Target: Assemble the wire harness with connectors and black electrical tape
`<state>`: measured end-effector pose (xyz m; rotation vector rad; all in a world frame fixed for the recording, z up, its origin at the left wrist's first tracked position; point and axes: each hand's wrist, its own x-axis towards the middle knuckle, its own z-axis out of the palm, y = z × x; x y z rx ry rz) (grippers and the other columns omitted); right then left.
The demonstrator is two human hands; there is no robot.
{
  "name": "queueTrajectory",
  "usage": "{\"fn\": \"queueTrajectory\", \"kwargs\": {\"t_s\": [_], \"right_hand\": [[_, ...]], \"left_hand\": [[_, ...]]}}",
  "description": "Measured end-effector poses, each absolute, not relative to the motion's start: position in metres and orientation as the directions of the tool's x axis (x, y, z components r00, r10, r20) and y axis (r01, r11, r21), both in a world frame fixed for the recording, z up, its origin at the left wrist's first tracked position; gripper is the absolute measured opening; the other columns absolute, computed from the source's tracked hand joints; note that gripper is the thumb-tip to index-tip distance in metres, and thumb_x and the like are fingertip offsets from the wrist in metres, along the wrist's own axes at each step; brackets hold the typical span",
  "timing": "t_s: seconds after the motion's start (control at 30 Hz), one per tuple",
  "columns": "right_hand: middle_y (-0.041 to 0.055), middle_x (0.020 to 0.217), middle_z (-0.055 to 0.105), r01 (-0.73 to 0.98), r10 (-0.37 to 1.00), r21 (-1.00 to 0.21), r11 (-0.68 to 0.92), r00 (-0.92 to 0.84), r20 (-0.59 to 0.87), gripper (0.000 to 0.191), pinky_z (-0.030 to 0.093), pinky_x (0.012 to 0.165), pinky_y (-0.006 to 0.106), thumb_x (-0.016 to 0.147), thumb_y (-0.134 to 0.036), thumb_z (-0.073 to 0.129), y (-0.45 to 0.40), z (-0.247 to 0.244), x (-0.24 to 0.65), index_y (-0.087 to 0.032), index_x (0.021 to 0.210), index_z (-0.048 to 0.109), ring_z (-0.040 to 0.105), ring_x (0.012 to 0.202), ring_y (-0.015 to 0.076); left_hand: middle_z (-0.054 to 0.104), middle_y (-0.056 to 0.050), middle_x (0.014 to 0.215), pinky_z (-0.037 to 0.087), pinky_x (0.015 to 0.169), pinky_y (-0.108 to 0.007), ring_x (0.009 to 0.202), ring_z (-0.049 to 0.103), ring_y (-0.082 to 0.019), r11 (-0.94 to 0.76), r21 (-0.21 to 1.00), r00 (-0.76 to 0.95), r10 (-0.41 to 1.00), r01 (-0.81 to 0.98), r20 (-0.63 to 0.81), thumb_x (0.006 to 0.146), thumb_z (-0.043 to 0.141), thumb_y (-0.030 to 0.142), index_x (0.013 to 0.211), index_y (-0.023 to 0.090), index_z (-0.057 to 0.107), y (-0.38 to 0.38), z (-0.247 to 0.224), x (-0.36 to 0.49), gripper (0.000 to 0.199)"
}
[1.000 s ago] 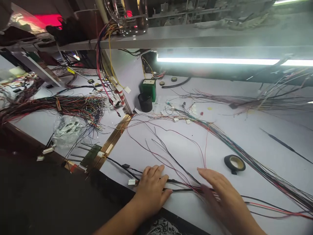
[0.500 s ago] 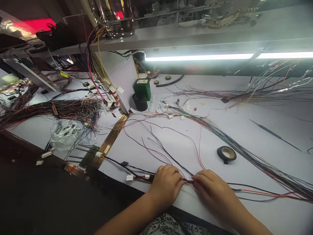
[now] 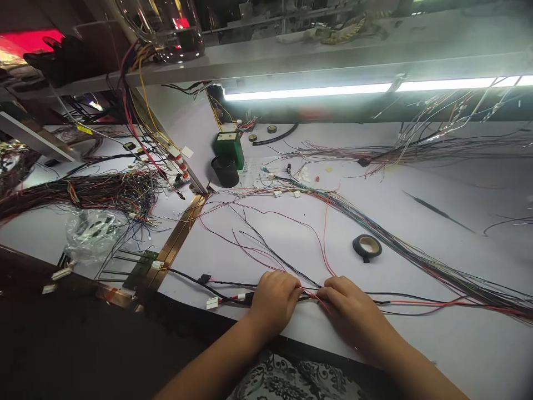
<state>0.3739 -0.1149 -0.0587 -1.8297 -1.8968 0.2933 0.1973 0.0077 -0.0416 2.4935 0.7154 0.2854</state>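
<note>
Left hand [image 3: 275, 297] and right hand [image 3: 350, 304] gripped the wire bundle [image 3: 308, 295] at lower centre, seemingly gathering it, with steady alignment needed next.

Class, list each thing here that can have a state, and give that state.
Left hand, closed on wires
Right hand, closed on wires
Tape roll, lying flat, end sticking out
Tube lamp, lit
Plastic bag, crumpled
Black cup, upright
Pointed tool, lying down
</note>
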Motion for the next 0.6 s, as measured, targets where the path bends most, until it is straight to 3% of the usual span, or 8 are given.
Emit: {"fn": "queueTrajectory", "kwargs": {"t_s": [0.1, 0.27, 0.37, 0.47, 0.6], "right_hand": [[0.0031, 0.081, 0.060, 0.914, 0.976, -0.396, 0.090, -0.002, 0.216, 0.014, 0.041, 0.068, 0.031, 0.093, -0.017, 0.049, -0.115, -0.063, 0.375, -0.021, 0.094, 0.063, 0.054, 0.075, 0.0181], [0.0023, 0.075, 0.057, 0.932, 0.962, -0.356, 0.060, 0.042, 0.272, 0.019, 0.039, 0.061, 0.028, 0.091, -0.013, 0.046, -0.116, -0.065, 0.374, -0.020, 0.094, 0.063, 0.053, 0.068, 0.0162], [0.0032, 0.074, 0.055, 0.931, 0.955, -0.363, 0.046, 0.065, 0.289, 0.022, 0.040, 0.060, 0.028, 0.091, -0.012, 0.042, -0.118, -0.063, 0.371, -0.019, 0.096, 0.062, 0.052, 0.068, 0.0169], [0.0059, 0.084, 0.059, 0.904, 0.957, -0.423, 0.060, 0.068, 0.282, 0.017, 0.045, 0.068, 0.032, 0.091, -0.018, 0.044, -0.117, -0.058, 0.368, -0.020, 0.090, 0.061, 0.055, 0.076, 0.0186], [0.0082, 0.096, 0.062, 0.899, 0.956, -0.432, 0.068, 0.064, 0.285, 0.013, 0.050, 0.075, 0.039, 0.088, -0.030, 0.052, -0.097, -0.060, 0.364, -0.022, 0.097, 0.059, 0.059, 0.085, 0.0230]], "left_hand": [[0.066, -0.001, 0.087, 0.040, 0.077, -0.034, 0.084, 0.057, -0.017, -0.756, 0.539, 0.855, 0.505, 0.372, 0.118, 0.093, 0.047, 0.025, 0.086, 0.020, 0.059, 0.005, -0.044, 0.194, 0.014], [0.066, -0.004, 0.109, 0.040, 0.088, -0.038, 0.101, 0.056, -0.021, -0.848, 0.455, 0.858, 0.428, 0.273, 0.284, 0.090, 0.054, 0.027, 0.089, 0.019, 0.062, 0.003, -0.051, 0.188, 0.011], [0.065, -0.004, 0.112, 0.039, 0.089, -0.039, 0.102, 0.055, -0.022, -0.866, 0.424, 0.861, 0.411, 0.266, 0.300, 0.090, 0.054, 0.031, 0.091, 0.020, 0.064, 0.001, -0.054, 0.186, 0.015], [0.065, -0.002, 0.112, 0.039, 0.090, -0.038, 0.102, 0.055, -0.020, -0.868, 0.398, 0.852, 0.429, 0.297, 0.301, 0.091, 0.051, 0.027, 0.092, 0.022, 0.063, -0.002, -0.055, 0.185, 0.013], [0.065, -0.002, 0.100, 0.040, 0.086, -0.035, 0.095, 0.056, -0.019, -0.851, 0.370, 0.843, 0.476, 0.372, 0.249, 0.092, 0.051, 0.033, 0.096, 0.022, 0.060, -0.008, -0.056, 0.184, 0.015]]}}
